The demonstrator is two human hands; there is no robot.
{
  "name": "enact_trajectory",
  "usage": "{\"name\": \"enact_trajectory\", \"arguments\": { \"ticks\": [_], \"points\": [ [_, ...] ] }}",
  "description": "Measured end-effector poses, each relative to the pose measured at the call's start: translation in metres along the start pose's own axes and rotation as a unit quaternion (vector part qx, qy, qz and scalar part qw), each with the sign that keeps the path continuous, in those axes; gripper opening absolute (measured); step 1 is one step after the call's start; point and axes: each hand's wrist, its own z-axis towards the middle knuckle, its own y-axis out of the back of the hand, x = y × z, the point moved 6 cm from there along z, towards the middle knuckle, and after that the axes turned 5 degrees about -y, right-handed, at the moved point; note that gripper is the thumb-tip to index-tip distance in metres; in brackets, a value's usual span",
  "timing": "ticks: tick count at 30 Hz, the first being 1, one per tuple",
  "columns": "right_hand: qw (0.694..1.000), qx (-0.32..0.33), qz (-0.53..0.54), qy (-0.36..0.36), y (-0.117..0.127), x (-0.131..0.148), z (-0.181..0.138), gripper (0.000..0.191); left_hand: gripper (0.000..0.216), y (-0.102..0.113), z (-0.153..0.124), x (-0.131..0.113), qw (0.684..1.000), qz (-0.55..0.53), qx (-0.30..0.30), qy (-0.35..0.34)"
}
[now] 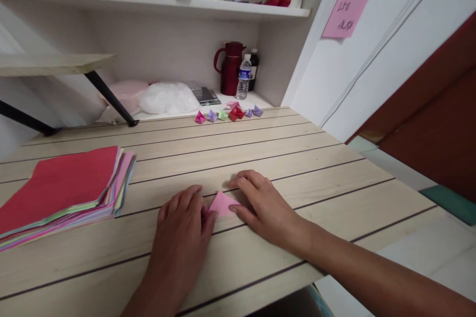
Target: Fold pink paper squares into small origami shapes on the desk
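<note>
A small pink sheet of origami paper (pixel 222 205), folded to a triangle with its peak pointing away from me, lies on the table between my hands. My left hand (pixel 185 218) is at its left corner, fingers curled and the thumb along the paper's edge. From the other side, my right hand (pixel 260 203) presses its thumb on the right corner, while its fingers arch over the tabletop behind. Both lower corners are partly hidden under my thumbs.
A stack of coloured paper sheets (pixel 74 183), red on top, lies at the left. Several small folded paper pieces (pixel 236 113) line the table's far edge. Behind them stand a dark red jug (pixel 231 69) and a water bottle (pixel 244 79). A black-legged wooden stand (pixel 55 64) is at far left.
</note>
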Motion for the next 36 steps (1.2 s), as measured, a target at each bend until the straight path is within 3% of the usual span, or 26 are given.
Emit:
{"name": "enact_trajectory", "arguments": {
  "ticks": [4, 9, 12, 15, 16, 18, 20, 22, 26, 31, 36],
  "points": [
    [0.998, -0.018, 0.038, 0.039, 0.002, 0.001, -0.004, 0.055, 0.019, -0.002, 0.0, -0.005, 1.0, 0.025, -0.001, 0.014],
    [0.994, -0.005, -0.012, 0.108, -0.003, 0.004, -0.009, 0.045, 0.019, -0.002, 0.003, -0.006, 1.0, 0.023, -0.001, 0.018],
    [0.993, 0.018, -0.038, 0.11, -0.006, 0.003, -0.011, 0.051, 0.019, 0.005, 0.004, 0.01, 0.999, -0.004, -0.013, 0.049],
    [0.993, 0.036, -0.03, 0.109, -0.006, 0.002, -0.013, 0.055, 0.03, 0.022, -0.008, 0.03, 0.991, -0.003, -0.085, 0.103],
    [0.993, 0.039, -0.028, 0.109, -0.006, 0.003, -0.013, 0.056, 0.036, 0.027, -0.014, 0.032, 0.989, 0.019, -0.116, 0.091],
    [0.993, 0.042, -0.03, 0.108, -0.006, 0.003, -0.013, 0.055, 0.046, 0.03, -0.026, 0.023, 0.987, 0.074, -0.142, -0.002],
    [0.993, 0.043, -0.036, 0.108, -0.007, 0.004, -0.012, 0.052, 0.055, 0.02, -0.039, 0.009, 0.979, 0.107, -0.112, -0.131],
    [0.992, 0.047, -0.044, 0.111, -0.007, 0.005, -0.012, 0.049, 0.063, 0.005, -0.048, 0.005, 0.973, 0.105, -0.067, -0.197],
    [0.988, 0.07, -0.074, 0.116, -0.002, 0.003, -0.018, 0.041, 0.065, -0.012, -0.046, 0.015, 0.985, 0.065, 0.022, -0.157],
    [0.982, 0.083, -0.12, 0.119, 0.012, -0.008, -0.038, 0.041, 0.062, -0.011, -0.036, 0.013, 0.984, 0.011, 0.164, -0.076],
    [0.987, -0.037, -0.113, 0.105, 0.029, 0.0, -0.038, 0.029, 0.063, -0.006, -0.034, 0.008, 0.981, 0.001, 0.189, -0.043]
  ]
}}
